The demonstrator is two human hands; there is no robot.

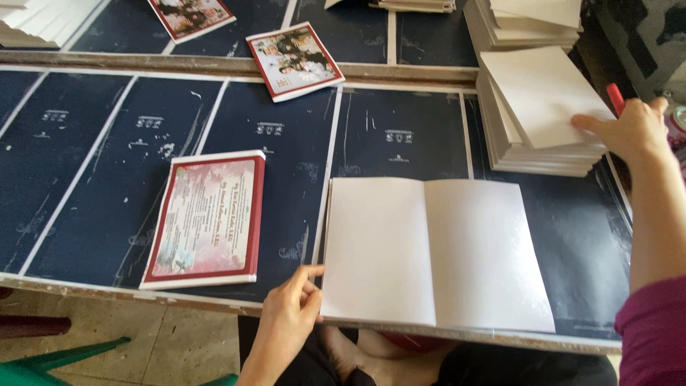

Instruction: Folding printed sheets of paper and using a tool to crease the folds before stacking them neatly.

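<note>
A blank white cover [436, 254] lies spread open and flat near the front edge of the dark blue work surface [93, 179]. My left hand [289, 307] pinches its lower left corner. My right hand [629, 129] reaches to the right and rests on the top sheet of a tall stack of white book blocks [536, 114], with a red pen-like thing [615, 99] held between its fingers. A finished book with a red-bordered pink cover [207, 218] lies to the left of the open cover.
A second red-bordered book [294, 61] and a third [190, 16] lie further back. More white stacks stand at the back right [529, 21], back middle [414, 6] and back left [39, 21]. A green stool [64, 361] stands on the floor at the lower left.
</note>
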